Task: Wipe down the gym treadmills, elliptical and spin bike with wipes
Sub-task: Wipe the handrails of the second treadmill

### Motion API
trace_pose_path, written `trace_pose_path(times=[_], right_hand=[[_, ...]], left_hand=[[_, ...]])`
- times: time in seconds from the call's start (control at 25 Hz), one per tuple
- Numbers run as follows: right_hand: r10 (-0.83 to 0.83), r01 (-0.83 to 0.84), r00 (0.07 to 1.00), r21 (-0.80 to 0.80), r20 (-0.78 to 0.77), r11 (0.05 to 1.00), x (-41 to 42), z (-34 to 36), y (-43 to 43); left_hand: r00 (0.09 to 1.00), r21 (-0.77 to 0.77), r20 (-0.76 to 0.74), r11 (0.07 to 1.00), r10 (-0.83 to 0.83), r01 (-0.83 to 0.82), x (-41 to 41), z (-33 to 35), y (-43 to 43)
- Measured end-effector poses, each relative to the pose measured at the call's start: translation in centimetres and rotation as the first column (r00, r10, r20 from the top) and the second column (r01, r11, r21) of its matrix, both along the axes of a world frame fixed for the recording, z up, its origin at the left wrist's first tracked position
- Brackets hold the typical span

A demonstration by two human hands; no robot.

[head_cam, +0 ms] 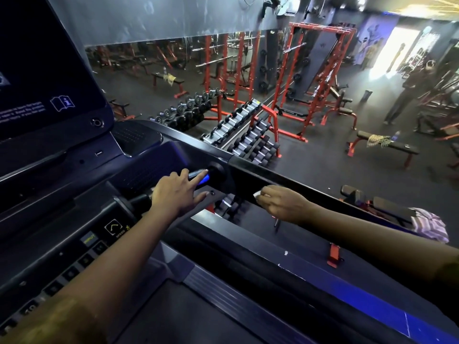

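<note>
- The treadmill (104,214) is seen at the far left, with its dark screen (37,70) tilted upward; a row of buttons (74,266) is laid out below it.
- The left hand (173,192) is stretched forward with fingers straight and spread; nothing is held; the index fingertip is laid on a short dark grip (198,176) by a round knob (216,171).
- A white wipe (257,194) is pinched in the curled fingers of the right hand (283,204); it is pressed against the black side rail (248,173), just right of the knob.
- A dumbbell rack (250,135) and red racks (320,70) are seen beyond the rail; a bench (387,146) is draped with a towel.
- A striped cloth (429,225) is draped at the far right.
</note>
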State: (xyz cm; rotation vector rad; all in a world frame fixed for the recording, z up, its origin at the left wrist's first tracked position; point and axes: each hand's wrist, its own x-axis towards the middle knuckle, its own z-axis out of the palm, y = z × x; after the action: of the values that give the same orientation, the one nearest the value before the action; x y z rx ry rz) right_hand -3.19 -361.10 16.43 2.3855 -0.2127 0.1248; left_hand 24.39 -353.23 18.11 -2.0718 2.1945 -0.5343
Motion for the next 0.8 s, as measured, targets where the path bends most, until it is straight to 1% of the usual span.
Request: trace_pose_path(times=[0.04,0.08,0.12,0.2,0.28,0.36,0.44,0.48,0.56,0.6,0.64,0.72,0.8], right_hand=[[0.011,-0.011,1.0,-0.013,0.005,1.0,1.6,-0.1,-0.7],[0.01,-0.011,1.0,-0.042,-0.024,0.999,3.4,-0.2,-1.4],[0.001,-0.006,0.997,-0.067,-0.075,0.998,5.0,-0.3,-2.1],[-0.035,0.028,0.985,-0.044,-0.169,0.999,7.0,-0.7,-2.8],[-0.093,0.092,0.962,-0.017,-0.258,0.996,6.9,-1.2,-2.8],[-0.116,0.13,0.938,0.02,-0.326,0.991,5.1,-2.6,-2.1],[-0.136,0.149,0.922,0.007,-0.362,0.989,3.0,-4.0,-1.4],[-0.152,0.167,0.927,0.015,-0.343,0.986,2.3,-3.8,-1.2],[-0.193,0.204,0.963,0.036,-0.189,0.978,2.3,-2.0,-1.3],[-0.18,0.185,0.976,0.029,-0.125,0.982,3.1,-0.8,-1.7],[-0.152,0.155,0.984,0.02,-0.093,0.988,4.0,0.3,-2.4],[-0.1,0.1,0.992,-0.008,-0.082,0.995,5.5,2.0,-3.4],[-0.081,0.082,0.989,0.001,-0.124,0.997,5.4,2.6,-3.6]], left_hand=[[1.0,0.004,0.0,1.0,0.002,-0.002,0.0,0.0,0.0],[1.0,0.006,0.0,1.0,0.002,-0.002,0.0,0.0,0.0],[1.0,0.004,0.0,1.0,0.0,0.0,0.1,-0.1,-0.1],[1.0,-0.007,0.007,1.0,-0.003,0.003,0.2,-0.2,-0.1],[1.0,-0.015,0.012,1.0,-0.011,0.011,0.2,-0.3,-0.2],[1.0,-0.017,0.009,1.0,-0.012,0.013,0.2,-0.4,-0.1],[1.0,-0.02,0.004,1.0,-0.009,0.009,0.2,-0.4,0.0],[1.0,-0.023,0.003,1.0,-0.009,0.009,0.2,-0.3,0.0],[1.0,-0.015,-0.003,1.0,-0.006,0.006,0.1,-0.2,0.0],[1.0,-0.01,-0.008,1.0,-0.003,0.002,0.0,-0.2,0.0],[1.0,-0.004,-0.007,1.0,0.001,-0.001,-0.1,-0.1,0.0],[1.0,0.001,0.002,1.0,0.006,-0.006,-0.2,0.1,0.1],[1.0,-0.005,0.01,1.0,0.004,-0.004,-0.1,0.1,0.1]])
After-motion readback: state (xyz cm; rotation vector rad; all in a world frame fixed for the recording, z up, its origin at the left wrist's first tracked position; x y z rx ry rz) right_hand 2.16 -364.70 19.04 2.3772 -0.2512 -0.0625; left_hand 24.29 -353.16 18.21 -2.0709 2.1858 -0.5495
